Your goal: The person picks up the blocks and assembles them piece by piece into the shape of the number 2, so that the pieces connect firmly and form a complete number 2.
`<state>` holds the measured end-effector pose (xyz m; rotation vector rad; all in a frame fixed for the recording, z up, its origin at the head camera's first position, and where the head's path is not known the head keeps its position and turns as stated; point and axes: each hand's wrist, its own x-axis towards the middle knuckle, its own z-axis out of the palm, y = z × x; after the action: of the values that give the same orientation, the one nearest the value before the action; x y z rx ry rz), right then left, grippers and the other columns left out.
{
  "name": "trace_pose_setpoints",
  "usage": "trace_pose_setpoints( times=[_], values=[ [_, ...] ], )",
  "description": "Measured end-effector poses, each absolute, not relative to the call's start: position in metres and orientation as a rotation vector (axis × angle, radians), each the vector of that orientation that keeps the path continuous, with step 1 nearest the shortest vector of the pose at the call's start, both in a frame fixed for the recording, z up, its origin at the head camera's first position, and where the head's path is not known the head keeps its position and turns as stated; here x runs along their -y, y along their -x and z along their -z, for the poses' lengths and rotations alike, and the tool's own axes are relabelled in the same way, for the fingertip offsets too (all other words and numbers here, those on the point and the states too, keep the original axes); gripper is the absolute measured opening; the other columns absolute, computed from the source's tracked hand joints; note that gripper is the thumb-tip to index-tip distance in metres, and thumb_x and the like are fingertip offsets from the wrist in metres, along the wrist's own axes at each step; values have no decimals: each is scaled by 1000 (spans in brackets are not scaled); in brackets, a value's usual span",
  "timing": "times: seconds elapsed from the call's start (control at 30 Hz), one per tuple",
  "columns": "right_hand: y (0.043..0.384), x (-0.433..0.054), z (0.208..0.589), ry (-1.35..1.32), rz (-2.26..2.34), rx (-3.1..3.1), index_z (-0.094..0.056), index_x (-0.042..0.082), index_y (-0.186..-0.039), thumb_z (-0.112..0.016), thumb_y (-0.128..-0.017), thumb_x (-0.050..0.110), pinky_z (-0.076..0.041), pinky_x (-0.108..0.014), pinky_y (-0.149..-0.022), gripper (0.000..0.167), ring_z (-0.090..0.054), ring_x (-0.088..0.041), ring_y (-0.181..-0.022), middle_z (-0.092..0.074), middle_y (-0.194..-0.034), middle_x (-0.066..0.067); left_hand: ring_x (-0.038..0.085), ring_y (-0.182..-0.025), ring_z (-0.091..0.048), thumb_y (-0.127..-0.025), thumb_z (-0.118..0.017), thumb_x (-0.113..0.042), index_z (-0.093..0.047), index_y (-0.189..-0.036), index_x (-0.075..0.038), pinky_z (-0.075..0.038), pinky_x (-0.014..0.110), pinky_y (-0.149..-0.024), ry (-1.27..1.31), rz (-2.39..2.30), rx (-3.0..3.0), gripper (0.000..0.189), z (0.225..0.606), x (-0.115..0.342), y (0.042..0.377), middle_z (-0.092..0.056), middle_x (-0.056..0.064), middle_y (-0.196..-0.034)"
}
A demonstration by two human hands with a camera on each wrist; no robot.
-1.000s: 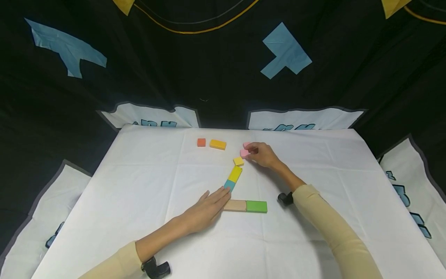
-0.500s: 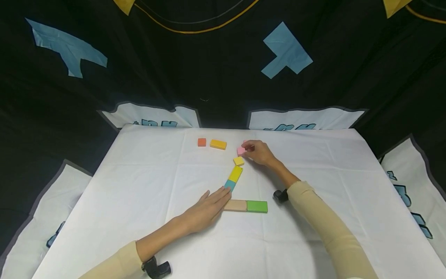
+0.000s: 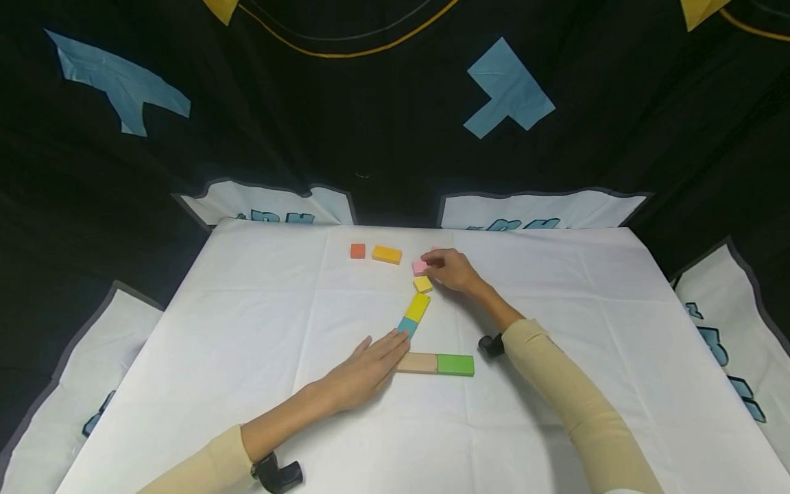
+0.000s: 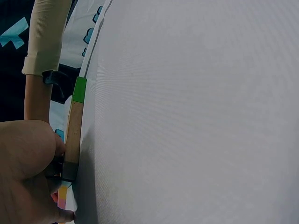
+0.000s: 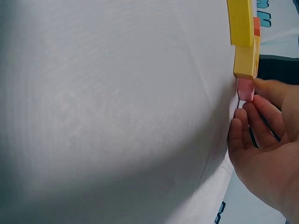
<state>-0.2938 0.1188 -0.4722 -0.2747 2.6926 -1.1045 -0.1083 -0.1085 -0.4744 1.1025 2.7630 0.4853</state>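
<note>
Apparently, only the left-wrist view shows a dark block (image 4: pixel 69 171).

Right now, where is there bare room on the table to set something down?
The white cloth is bare left of the red-orange block and right of the right sleeve. It's crowded where the right hand pinches a pink block near the pale yellow block.

We can read no words or numbers here; blue, dark-outlined marks (image 3: pixel 712 336) on the white panels (image 3: pixel 555 205) around the desk (image 3: pixel 216 329), perhaps lettering, appear too indistinct.
</note>
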Motion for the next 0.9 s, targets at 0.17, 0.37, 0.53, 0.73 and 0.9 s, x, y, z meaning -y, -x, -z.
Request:
trace_pose_setpoints(
  times=[0.17,0.37,0.53,0.73,0.9],
  values=[
    [292,-118,471,265,1138,-2645,-64,9,-133,-72,-94,21,-51,-33,-97,42,-56,-26,-105,-62,-129,-10,25,-149,-22,-107,-48,-19,-38,-153,-3,-28,58,-113,-1105,-481,-2763,49,474,109,108,-29,10,-161],
    [291,-120,471,262,1131,-2629,-63,8,-135,-74,-92,19,-51,-33,-97,45,-55,-26,-106,-61,-131,-11,25,-149,-23,-107,-49,-19,-39,-152,-3,-28,59,-113,-1111,-482,-2766,49,475,108,108,-30,10,-161],
    [291,-120,472,265,1120,-2629,-62,9,-136,-74,-93,20,-51,-33,-97,46,-55,-26,-106,-61,-131,-11,25,-148,-23,-107,-49,-19,-39,-152,-3,-29,59,-112,-1112,-481,-2766,49,474,108,108,-31,11,-160],
    [291,-122,471,272,1117,-2626,-62,8,-136,-73,-93,19,-50,-34,-98,45,-54,-27,-107,-61,-132,-11,26,-148,-24,-107,-49,-18,-40,-152,-2,-29,59,-112,-1110,-489,-2760,49,472,108,108,-31,11,-160],
    [291,-121,471,274,1123,-2633,-63,9,-135,-69,-96,23,-50,-34,-98,42,-55,-26,-108,-61,-132,-10,26,-148,-24,-107,-49,-18,-40,-151,-2,-29,59,-112,-1113,-478,-2762,49,472,108,108,-31,11,-160]
  ],
)
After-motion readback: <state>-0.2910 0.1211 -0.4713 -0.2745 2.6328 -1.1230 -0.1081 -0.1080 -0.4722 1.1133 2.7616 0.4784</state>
